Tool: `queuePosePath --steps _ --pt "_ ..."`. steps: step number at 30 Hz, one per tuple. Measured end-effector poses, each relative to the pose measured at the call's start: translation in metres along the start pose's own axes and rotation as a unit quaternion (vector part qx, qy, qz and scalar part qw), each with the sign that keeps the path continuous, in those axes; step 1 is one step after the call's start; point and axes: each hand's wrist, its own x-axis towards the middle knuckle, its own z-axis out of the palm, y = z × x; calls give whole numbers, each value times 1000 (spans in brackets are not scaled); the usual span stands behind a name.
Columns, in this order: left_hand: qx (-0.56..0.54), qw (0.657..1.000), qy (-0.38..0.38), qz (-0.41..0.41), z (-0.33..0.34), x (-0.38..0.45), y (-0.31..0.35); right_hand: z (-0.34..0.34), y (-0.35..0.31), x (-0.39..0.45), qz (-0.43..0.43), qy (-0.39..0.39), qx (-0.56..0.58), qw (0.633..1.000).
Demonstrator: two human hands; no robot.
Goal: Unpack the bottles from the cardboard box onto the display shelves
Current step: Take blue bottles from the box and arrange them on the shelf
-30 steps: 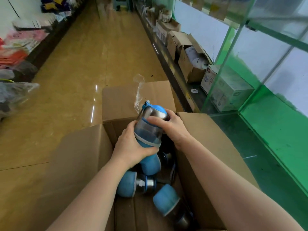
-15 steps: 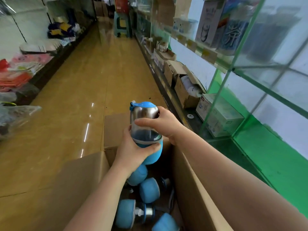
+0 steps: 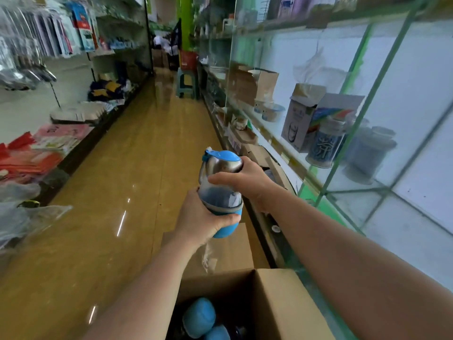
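Both hands grasp the bottle point(image 3: 220, 192), left hand point(image 3: 203, 217) round its grippy blue base, right hand point(image 3: 245, 179) on the slick steel shoulder; rigid, probably light, above the box's point(image 3: 282, 303) far edge.

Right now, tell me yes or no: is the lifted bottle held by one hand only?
No. The left hand grips the bottle's blue base while the right hand holds its steel top.
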Motion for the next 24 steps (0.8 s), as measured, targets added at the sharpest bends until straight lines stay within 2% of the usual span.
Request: queuePosePath --steps 5,8,13,18,24 --pt "-6 1000 1 -27 -28 19 82 -32 -89 0 -11 -2 -17 1000" --pt "15 999 -13 -30 -48 26 145 -54 -146 -8 -24 23 -2 999" --pt "9 999 -42 -32 -83 28 257 -89 -246 -32 -62 84 -38 994" --pt "-3 994 -111 -1 -124 28 376 -129 -357 -60 -71 125 -75 987" --pt "32 993 -113 29 -149 34 476 -175 -464 -93 -80 108 -76 988"
